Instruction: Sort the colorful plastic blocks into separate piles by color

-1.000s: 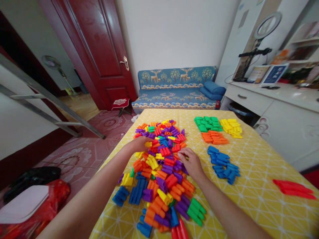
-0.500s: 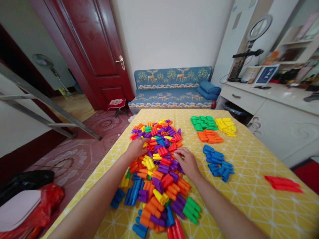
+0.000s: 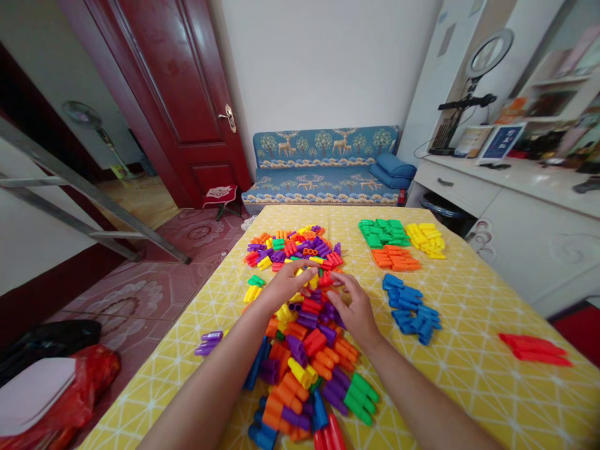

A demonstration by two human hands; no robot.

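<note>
A heap of plastic bullet-shaped building blocks (image 3: 300,369), in joined rows of several colours, lies on the table. My left hand (image 3: 288,284) is over the middle of the heap, its fingers reaching right and curled around a yellow block (image 3: 313,280); part of its grip is hidden. Just to the right, my right hand (image 3: 355,306) has its thumb and fingers apart, fingertips beside a red block (image 3: 325,278). Purple blocks (image 3: 330,312) lie under its thumb side. The two hands are close together but not touching.
Sorted on the right of the yellow tablecloth (image 3: 469,312) are green blocks (image 3: 382,232), yellow blocks (image 3: 425,239), orange blocks (image 3: 396,257), blue blocks (image 3: 411,307) and red blocks (image 3: 534,349). Purple blocks (image 3: 209,343) lie near the left edge. A blue sofa (image 3: 323,178) stands beyond the table.
My left hand has moved right across the heap, towards my right hand, with a yellow block at its fingers. My right hand has shifted slightly, its thumb and fingers now wider apart.
</note>
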